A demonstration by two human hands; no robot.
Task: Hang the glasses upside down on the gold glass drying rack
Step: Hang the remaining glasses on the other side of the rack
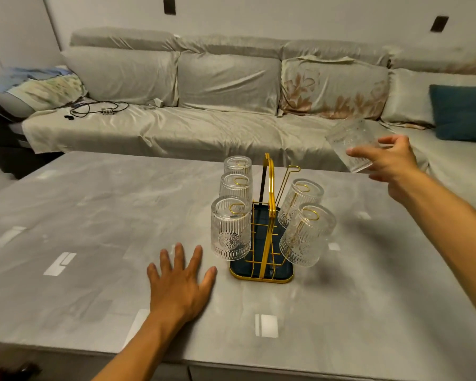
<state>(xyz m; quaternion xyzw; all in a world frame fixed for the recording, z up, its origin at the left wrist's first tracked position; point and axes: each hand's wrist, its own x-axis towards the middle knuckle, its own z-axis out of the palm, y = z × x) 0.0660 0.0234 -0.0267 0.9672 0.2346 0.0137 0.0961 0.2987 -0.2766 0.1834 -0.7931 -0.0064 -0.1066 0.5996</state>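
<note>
Holding a tilted glass [351, 145] in the right hand [388, 163], fingers wrapped around it, beside the rack [270, 188]; left hand [180, 281] spread flat on the table [94, 215].

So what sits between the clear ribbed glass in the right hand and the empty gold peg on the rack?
Nothing: in the head view, the glass and peg are separated only by open air above the grey table.

Rack [264, 237] sitting on the surface [94, 215], five glasses hanging on it; sofa [204, 105] lying behind.
</note>
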